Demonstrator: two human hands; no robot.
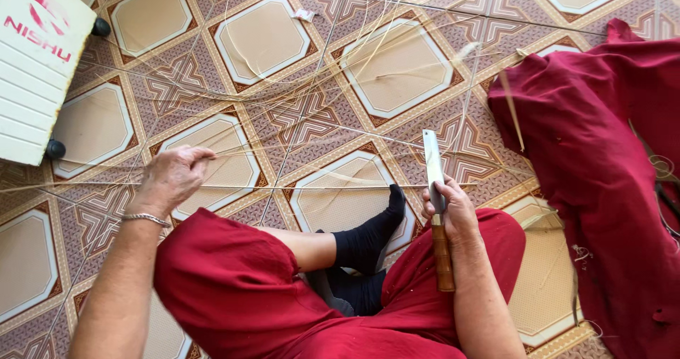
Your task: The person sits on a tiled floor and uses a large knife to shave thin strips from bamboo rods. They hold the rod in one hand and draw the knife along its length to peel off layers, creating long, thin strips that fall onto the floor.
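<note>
My right hand (453, 214) grips a knife (432, 164) with a flat steel blade pointing away from me and a wooden handle (443, 260) resting on my knee. A long thin pale strip (312, 187) runs horizontally across the floor from the blade to my left hand (170, 178), which pinches it with closed fingers. A silver bracelet (145, 219) sits on my left wrist. I sit cross-legged in red trousers (234, 281) and black socks (372, 238).
Many thin pale strips (297, 68) lie scattered over the patterned tile floor (397, 68). A dark red cloth (602, 167) lies heaped at the right. A white slatted object on black wheels (32, 61) stands at the upper left.
</note>
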